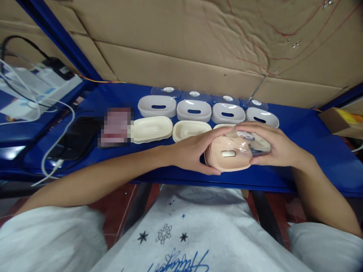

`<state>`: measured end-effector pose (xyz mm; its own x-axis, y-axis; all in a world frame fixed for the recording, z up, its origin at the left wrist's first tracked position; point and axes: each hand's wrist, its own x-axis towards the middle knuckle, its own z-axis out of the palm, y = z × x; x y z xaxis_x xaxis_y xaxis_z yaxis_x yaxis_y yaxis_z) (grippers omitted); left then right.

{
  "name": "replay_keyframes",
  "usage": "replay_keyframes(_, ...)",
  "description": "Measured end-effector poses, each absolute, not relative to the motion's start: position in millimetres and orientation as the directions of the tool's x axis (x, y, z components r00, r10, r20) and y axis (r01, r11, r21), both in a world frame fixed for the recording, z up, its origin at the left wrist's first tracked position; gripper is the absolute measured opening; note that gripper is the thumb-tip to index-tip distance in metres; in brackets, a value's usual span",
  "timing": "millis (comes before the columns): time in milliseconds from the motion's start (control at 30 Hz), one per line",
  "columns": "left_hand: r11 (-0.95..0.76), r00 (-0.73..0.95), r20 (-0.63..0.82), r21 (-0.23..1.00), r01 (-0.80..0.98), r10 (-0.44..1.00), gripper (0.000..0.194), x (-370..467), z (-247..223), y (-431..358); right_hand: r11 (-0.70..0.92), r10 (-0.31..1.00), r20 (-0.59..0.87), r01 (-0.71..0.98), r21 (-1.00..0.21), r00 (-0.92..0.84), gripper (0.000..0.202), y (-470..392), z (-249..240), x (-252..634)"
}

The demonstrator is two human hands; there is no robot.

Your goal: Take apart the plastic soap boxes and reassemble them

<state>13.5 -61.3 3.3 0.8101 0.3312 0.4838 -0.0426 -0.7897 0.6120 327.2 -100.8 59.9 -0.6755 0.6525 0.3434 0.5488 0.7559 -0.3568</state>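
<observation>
Cardboard wall [181, 68]: brown sheets, creased, backing the whole work area.

Tabletop [312, 151]: blue, running across the room in front of the seated person; carries everything below.

White box with cables [42, 87]: far left, on a neighbouring blue surface, grey and white leads trailing off it.

Black flat device [75, 138]: left part of the tabletop, a white cable crossing its near corner.

White soap-dish bases [195, 110]: four in a back row, slotted tops up, each with a clear lid standing behind it.

Cream trays [151, 129]: front row, side by side, just ahead of the white row; the third is mostly hidden behind the hands.

Pink soap dish [227, 160]: held at the near edge of the tabletop, centre-right, slot facing up, between both hands.

Clear lid [249, 145]: sits tilted over the pink soap dish, round label on top.

Left hand [193, 151]: grip wrapped round the left end of the pink soap dish, thumb below, fingers over the top.

Right hand [278, 149]: grip closed on the clear lid, fingers pressing its top.
</observation>
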Motion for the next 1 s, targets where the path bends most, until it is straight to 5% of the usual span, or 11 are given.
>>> replay_keyframes(200,-0.846,0.861,0.435,0.533,-0.011,0.263,0.117,11,1,-60,0.671,0.741,0.375,0.643,-0.371,-0.557,0.075,-89,66,357)
replay_keyframes(333,-0.897,0.895,0.410,0.441,-0.026,0.175,0.099,10,1,-60,0.476,0.842,0.465,0.781,-0.404,-0.273,0.071,-69,61,387)
replay_keyframes(433,-0.925,0.913,0.377,0.379,0.003,0.157,0.084,10,0,-59,0.284,0.860,0.501,0.906,-0.314,-0.097,0.074,-51,53,415)
replay_keyframes(800,-0.955,0.935,0.320,0.293,0.054,0.151,0.068,9,-2,-57,-0.099,0.892,0.403,0.958,-0.270,0.206,0.080,-22,26,479)
replay_keyframes(1000,-0.957,0.934,0.325,0.284,0.053,0.148,0.068,9,-2,-57,-0.203,0.940,0.222,0.947,-0.248,0.259,0.078,-5,4,511)
